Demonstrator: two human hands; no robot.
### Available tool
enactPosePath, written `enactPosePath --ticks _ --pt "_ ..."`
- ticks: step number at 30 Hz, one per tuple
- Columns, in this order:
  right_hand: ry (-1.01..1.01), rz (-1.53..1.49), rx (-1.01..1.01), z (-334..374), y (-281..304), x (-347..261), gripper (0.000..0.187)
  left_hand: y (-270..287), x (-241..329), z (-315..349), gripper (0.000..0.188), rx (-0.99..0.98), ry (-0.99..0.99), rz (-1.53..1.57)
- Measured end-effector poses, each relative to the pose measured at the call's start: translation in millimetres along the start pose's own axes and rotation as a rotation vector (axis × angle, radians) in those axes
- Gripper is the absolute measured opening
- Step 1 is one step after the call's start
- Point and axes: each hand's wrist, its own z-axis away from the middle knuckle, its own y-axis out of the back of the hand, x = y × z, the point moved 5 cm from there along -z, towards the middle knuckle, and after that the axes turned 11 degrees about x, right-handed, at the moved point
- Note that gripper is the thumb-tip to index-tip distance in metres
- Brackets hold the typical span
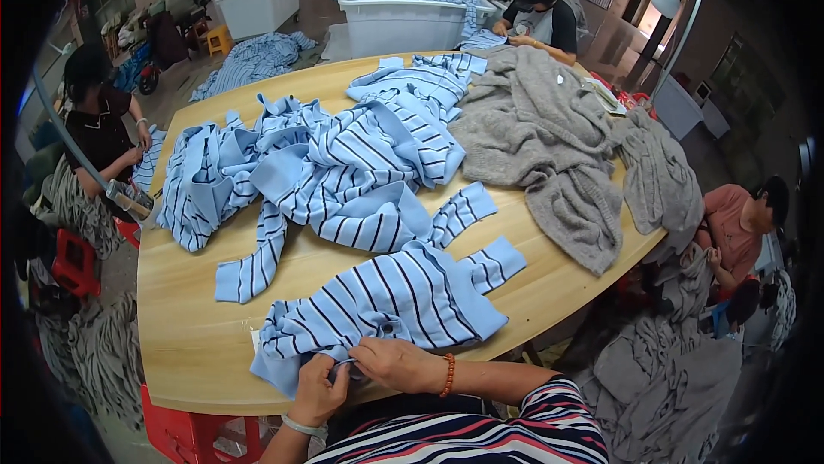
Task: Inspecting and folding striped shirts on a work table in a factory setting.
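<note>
A light blue knitted sweater [390,297] with dark stripes lies flat along the near edge of the table, one sleeve cuff pointing up to the right. My left hand [319,391] pinches the sweater's near edge close to its pale ribbed band. Just to the right, my right hand [399,365] is closed on the same edge, with its fingertips nearly meeting the left ones. What lies exactly between the fingertips is too small to make out. A beaded bracelet circles my right wrist. Beyond my hands lies a heap of similar striped sweaters [343,159].
Grey knitted garments [536,116] cover the right part of the wooden table [193,327]. People sit around it, at left, at the back and at right. White bins [403,22] stand behind. A red stool [193,430] is under the near left edge; a lamp arm [73,138] rises at left.
</note>
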Motion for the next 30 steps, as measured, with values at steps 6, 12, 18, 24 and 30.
enactPosePath --ticks 6,12,18,24,30 --pt "-0.057 -0.051 -0.133 -1.1 -2.1 7.1 0.023 -12.5 -12.9 2.6 0.007 0.099 -0.083 -0.056" --pt "-0.032 -0.117 -0.056 1.6 -0.3 15.2 0.028 -14.9 -9.0 0.1 0.011 0.002 -0.025 0.047" --pt "0.003 -0.337 -0.08 -7.5 5.6 21.8 0.014 -16.1 -23.0 -1.3 0.011 -0.011 -0.018 0.08" --pt "-0.418 -0.432 -0.11 -28.2 19.9 36.1 0.008 4.4 -32.5 -8.7 0.013 -0.112 0.405 0.541" --pt "-0.301 -0.267 -0.003 -35.8 26.6 27.2 0.008 31.0 -30.6 20.7 0.014 -0.206 0.562 0.448"
